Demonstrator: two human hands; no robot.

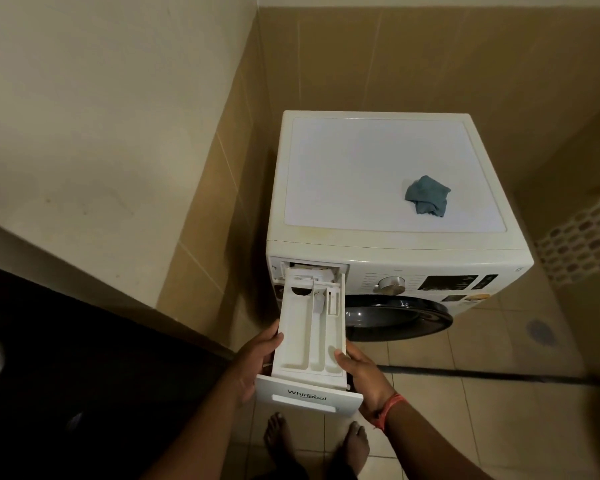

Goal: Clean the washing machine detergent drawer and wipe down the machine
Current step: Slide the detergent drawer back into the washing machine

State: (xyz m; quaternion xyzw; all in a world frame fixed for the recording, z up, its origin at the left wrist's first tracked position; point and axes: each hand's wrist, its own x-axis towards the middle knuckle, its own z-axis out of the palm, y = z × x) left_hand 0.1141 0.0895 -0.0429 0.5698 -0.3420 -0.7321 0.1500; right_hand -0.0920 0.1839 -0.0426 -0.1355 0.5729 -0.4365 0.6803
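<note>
A white front-loading washing machine [388, 237] stands in a tiled corner. Its white detergent drawer [309, 327] sticks far out of the slot at the machine's upper left, its far end still at the opening. The drawer has several long compartments and a front panel with a logo. My left hand [253, 362] grips the drawer's left side near the front. My right hand [361, 372] grips its right side, thumb over the rim. A crumpled blue cloth [427, 195] lies on the machine's top, toward the right.
A dark counter [66, 358] with a metal knob runs along the left. Tiled walls close in behind and to the left of the machine. The dark round door [395, 317] sits below the control panel. My bare feet stand on the beige floor tiles [465, 410].
</note>
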